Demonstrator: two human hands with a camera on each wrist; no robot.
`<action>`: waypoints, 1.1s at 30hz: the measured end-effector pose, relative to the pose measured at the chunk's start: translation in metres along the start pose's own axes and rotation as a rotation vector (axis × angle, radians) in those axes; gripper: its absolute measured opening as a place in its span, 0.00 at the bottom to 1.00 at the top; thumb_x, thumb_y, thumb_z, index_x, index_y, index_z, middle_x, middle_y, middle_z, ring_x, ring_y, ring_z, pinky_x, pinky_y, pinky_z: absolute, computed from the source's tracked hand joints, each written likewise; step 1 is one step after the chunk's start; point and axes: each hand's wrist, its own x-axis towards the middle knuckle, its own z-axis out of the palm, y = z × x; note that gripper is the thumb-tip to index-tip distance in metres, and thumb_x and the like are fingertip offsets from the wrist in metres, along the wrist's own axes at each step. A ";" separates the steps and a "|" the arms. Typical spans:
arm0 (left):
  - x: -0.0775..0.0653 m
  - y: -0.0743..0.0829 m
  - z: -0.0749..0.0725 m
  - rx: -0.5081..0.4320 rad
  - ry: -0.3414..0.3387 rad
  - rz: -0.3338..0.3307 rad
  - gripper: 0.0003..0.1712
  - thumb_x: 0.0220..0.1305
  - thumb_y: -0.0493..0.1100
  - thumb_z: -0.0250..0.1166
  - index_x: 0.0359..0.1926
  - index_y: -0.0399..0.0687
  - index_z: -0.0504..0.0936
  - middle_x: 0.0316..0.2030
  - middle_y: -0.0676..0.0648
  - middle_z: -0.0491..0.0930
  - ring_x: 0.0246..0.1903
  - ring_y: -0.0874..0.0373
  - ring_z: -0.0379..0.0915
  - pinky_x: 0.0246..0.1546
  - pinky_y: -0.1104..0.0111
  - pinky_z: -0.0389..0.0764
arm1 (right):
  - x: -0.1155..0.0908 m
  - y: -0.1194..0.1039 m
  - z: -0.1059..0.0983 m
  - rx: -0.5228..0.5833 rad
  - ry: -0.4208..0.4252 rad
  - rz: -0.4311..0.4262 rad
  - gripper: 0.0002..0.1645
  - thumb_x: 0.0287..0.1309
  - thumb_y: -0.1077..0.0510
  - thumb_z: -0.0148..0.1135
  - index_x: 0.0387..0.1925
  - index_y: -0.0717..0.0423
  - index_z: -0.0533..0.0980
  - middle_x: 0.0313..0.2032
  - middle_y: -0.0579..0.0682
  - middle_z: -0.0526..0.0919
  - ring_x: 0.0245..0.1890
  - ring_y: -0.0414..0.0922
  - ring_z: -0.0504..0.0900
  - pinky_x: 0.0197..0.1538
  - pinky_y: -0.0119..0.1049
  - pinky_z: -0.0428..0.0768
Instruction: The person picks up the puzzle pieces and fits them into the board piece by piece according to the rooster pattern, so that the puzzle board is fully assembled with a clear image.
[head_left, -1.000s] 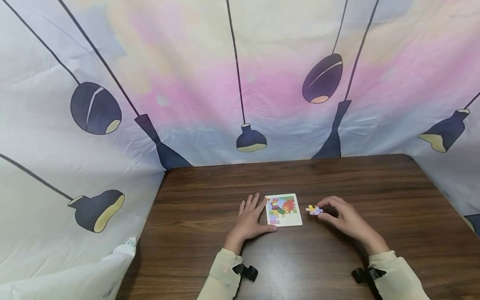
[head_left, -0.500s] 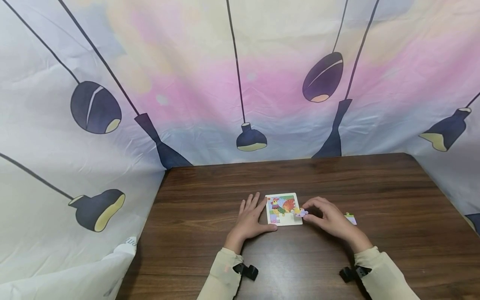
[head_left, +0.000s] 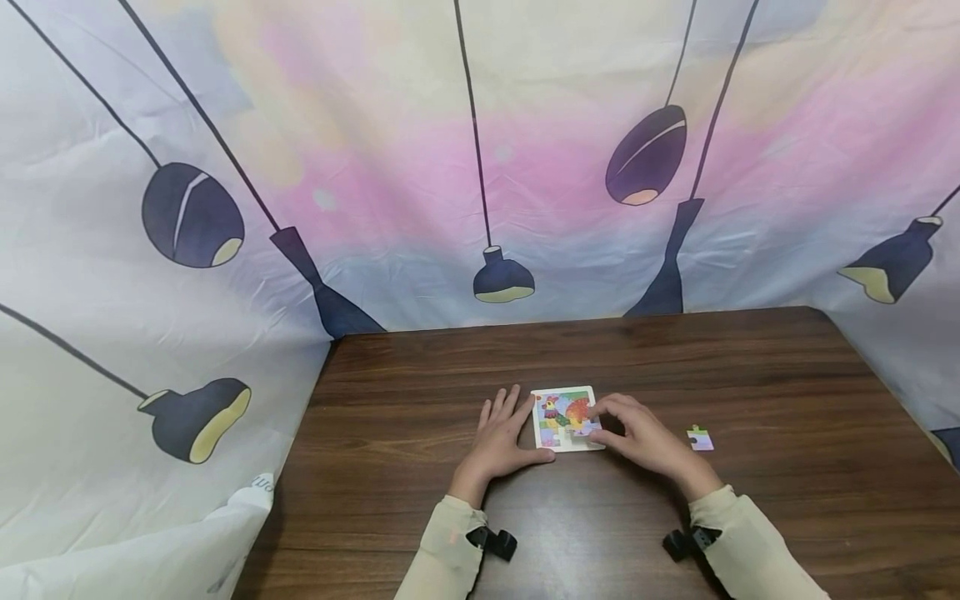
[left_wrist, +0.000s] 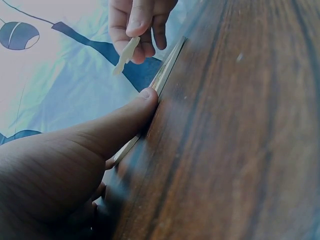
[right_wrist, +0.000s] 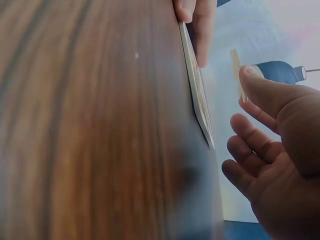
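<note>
A small square jigsaw board (head_left: 573, 448) with a white rim and a colourful rooster picture lies flat on the table. My left hand (head_left: 498, 442) rests at its left side with straight, spread fingers. In the left wrist view the left thumb (left_wrist: 132, 115) presses the board's near edge. Over the board's right part, my right hand (head_left: 648, 442) pinches a puzzle piece between thumb and index finger. That puzzle piece (right_wrist: 237, 70) is raised and tilted above the board in the right wrist view, its other fingers loosely bent. A pale gap shows in the lower part of the picture.
One loose puzzle piece (head_left: 701, 438), green and lilac, lies on the brown wooden table (head_left: 450, 358) to the right of my right hand. A cloth printed with hanging lamps (head_left: 502, 279) hangs behind the table and along its left side.
My right hand has carried the pinched puzzle piece leftward from the table to above the board, uncovering the loose piece on the right. The left hand stays put.
</note>
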 end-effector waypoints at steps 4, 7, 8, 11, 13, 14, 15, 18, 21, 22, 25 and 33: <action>0.000 0.000 0.000 -0.007 0.000 0.002 0.62 0.59 0.67 0.77 0.84 0.49 0.58 0.84 0.39 0.47 0.83 0.39 0.36 0.80 0.41 0.39 | 0.004 -0.001 0.005 -0.019 -0.022 -0.009 0.13 0.67 0.54 0.73 0.51 0.50 0.84 0.53 0.47 0.84 0.55 0.51 0.81 0.56 0.54 0.81; 0.000 0.000 0.000 -0.006 -0.002 0.005 0.62 0.59 0.67 0.77 0.84 0.49 0.58 0.84 0.39 0.46 0.83 0.39 0.35 0.80 0.41 0.40 | 0.007 -0.003 0.007 -0.034 -0.037 -0.014 0.14 0.66 0.53 0.73 0.51 0.51 0.84 0.53 0.47 0.83 0.56 0.51 0.80 0.57 0.55 0.80; 0.000 0.000 0.000 -0.006 -0.004 0.005 0.62 0.59 0.67 0.77 0.84 0.49 0.58 0.84 0.39 0.46 0.83 0.39 0.35 0.80 0.41 0.39 | 0.008 -0.004 0.008 -0.038 -0.043 -0.016 0.14 0.66 0.53 0.73 0.51 0.52 0.84 0.53 0.47 0.83 0.56 0.51 0.80 0.57 0.55 0.80; 0.000 0.000 -0.001 -0.012 -0.006 0.007 0.62 0.59 0.67 0.77 0.84 0.49 0.57 0.84 0.39 0.46 0.83 0.39 0.34 0.80 0.41 0.39 | 0.011 -0.007 0.009 -0.049 -0.062 -0.010 0.14 0.66 0.54 0.73 0.51 0.52 0.83 0.52 0.47 0.83 0.55 0.51 0.79 0.56 0.55 0.79; -0.001 0.000 -0.001 -0.016 -0.005 0.009 0.62 0.59 0.67 0.77 0.84 0.49 0.57 0.84 0.39 0.46 0.83 0.39 0.34 0.80 0.41 0.39 | 0.013 -0.008 0.010 -0.059 -0.074 0.000 0.14 0.67 0.54 0.73 0.51 0.51 0.83 0.51 0.47 0.83 0.55 0.52 0.79 0.55 0.55 0.79; -0.001 0.000 -0.001 -0.018 -0.004 0.009 0.62 0.59 0.67 0.77 0.84 0.49 0.57 0.84 0.39 0.46 0.83 0.39 0.34 0.80 0.41 0.39 | 0.013 -0.008 0.010 -0.063 -0.082 0.003 0.13 0.67 0.54 0.73 0.51 0.51 0.83 0.50 0.47 0.83 0.56 0.53 0.78 0.55 0.55 0.79; -0.001 0.000 -0.001 -0.019 -0.003 0.009 0.62 0.59 0.66 0.77 0.84 0.49 0.57 0.84 0.39 0.46 0.83 0.39 0.34 0.80 0.41 0.39 | 0.014 -0.009 0.011 -0.069 -0.088 0.005 0.13 0.67 0.54 0.73 0.50 0.51 0.83 0.50 0.47 0.82 0.56 0.53 0.78 0.55 0.55 0.79; -0.001 0.000 -0.001 -0.018 -0.004 0.010 0.62 0.59 0.67 0.77 0.84 0.49 0.57 0.84 0.39 0.46 0.83 0.39 0.34 0.80 0.41 0.39 | 0.015 -0.009 0.012 -0.080 -0.094 0.005 0.12 0.66 0.54 0.74 0.48 0.51 0.83 0.49 0.47 0.82 0.55 0.54 0.78 0.55 0.56 0.78; -0.001 0.000 -0.001 -0.015 -0.004 0.009 0.62 0.59 0.67 0.77 0.84 0.49 0.57 0.84 0.39 0.46 0.83 0.40 0.34 0.80 0.41 0.39 | 0.015 -0.008 0.014 -0.096 -0.091 -0.001 0.11 0.64 0.53 0.76 0.45 0.49 0.83 0.48 0.47 0.82 0.55 0.54 0.77 0.56 0.56 0.78; 0.000 0.000 -0.001 -0.014 -0.004 0.008 0.62 0.59 0.67 0.77 0.84 0.49 0.58 0.84 0.39 0.46 0.83 0.40 0.34 0.80 0.41 0.39 | 0.016 -0.007 0.014 -0.101 -0.089 0.000 0.11 0.63 0.53 0.76 0.44 0.49 0.83 0.48 0.47 0.82 0.55 0.54 0.77 0.56 0.56 0.77; 0.000 0.000 -0.001 -0.016 -0.003 0.006 0.61 0.59 0.67 0.77 0.84 0.49 0.58 0.84 0.39 0.46 0.83 0.40 0.34 0.80 0.42 0.39 | 0.016 -0.005 0.016 -0.114 -0.079 -0.007 0.12 0.62 0.53 0.77 0.44 0.48 0.84 0.49 0.46 0.83 0.55 0.53 0.77 0.56 0.57 0.77; 0.000 0.000 -0.001 -0.007 -0.013 0.002 0.61 0.60 0.68 0.76 0.84 0.50 0.57 0.84 0.39 0.45 0.83 0.40 0.34 0.80 0.42 0.38 | 0.018 -0.007 0.018 -0.102 -0.085 0.024 0.11 0.61 0.53 0.79 0.41 0.48 0.84 0.49 0.47 0.82 0.56 0.55 0.77 0.60 0.62 0.74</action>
